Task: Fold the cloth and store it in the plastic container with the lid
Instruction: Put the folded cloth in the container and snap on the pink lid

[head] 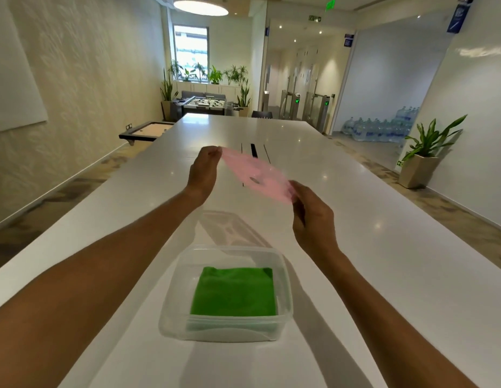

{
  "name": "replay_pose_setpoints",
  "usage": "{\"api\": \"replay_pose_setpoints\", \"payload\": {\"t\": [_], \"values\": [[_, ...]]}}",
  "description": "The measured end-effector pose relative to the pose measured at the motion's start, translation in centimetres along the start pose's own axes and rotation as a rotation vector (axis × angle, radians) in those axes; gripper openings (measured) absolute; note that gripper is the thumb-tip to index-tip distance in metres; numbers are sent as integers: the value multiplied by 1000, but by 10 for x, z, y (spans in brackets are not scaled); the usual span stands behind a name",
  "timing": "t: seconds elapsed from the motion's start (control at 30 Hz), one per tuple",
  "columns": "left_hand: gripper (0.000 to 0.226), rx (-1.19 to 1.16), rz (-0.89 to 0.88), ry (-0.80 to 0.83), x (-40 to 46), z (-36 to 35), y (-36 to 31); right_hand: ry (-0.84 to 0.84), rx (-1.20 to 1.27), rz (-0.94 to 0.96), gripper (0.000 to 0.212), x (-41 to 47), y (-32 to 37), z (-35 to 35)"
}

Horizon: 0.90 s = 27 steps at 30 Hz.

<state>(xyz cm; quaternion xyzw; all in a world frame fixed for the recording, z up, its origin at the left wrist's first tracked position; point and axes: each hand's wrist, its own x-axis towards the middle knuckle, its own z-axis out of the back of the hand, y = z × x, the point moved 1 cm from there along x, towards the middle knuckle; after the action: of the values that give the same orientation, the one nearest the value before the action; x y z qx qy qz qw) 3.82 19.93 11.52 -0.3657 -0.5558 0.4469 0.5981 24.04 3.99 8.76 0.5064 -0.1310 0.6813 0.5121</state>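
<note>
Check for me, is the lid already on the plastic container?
No, the pink lid is held in the air between the left hand and right hand, above the open container.

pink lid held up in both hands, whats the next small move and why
Probably lower the pink lid toward the container and line it up over the rim. The green cloth already lies folded flat inside, the container stands open on the table, and the left hand and right hand hold the lid by opposite edges, above and beyond it.
</note>
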Motion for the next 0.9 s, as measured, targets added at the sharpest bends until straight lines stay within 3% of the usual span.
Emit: {"api": "replay_pose_setpoints", "payload": {"t": [0.13,0.27,0.37,0.5,0.7,0.9], "values": [[13,17,-125,-72,-17,19,-27,-160,193,-154,49,6,34,11],[25,73,-181,-64,-45,41,-31,-219,373,-357,50,5,55,18],[24,5,-65,-40,-73,57,-20,-195,433,-566,40,-11,61,20],[11,-95,189,-9,-112,68,4,-113,282,-783,34,-44,64,15],[15,-69,441,9,-150,74,38,28,228,-890,32,-81,61,3],[21,-26,474,-4,-164,70,49,167,154,-969,34,-103,58,-7]]}}
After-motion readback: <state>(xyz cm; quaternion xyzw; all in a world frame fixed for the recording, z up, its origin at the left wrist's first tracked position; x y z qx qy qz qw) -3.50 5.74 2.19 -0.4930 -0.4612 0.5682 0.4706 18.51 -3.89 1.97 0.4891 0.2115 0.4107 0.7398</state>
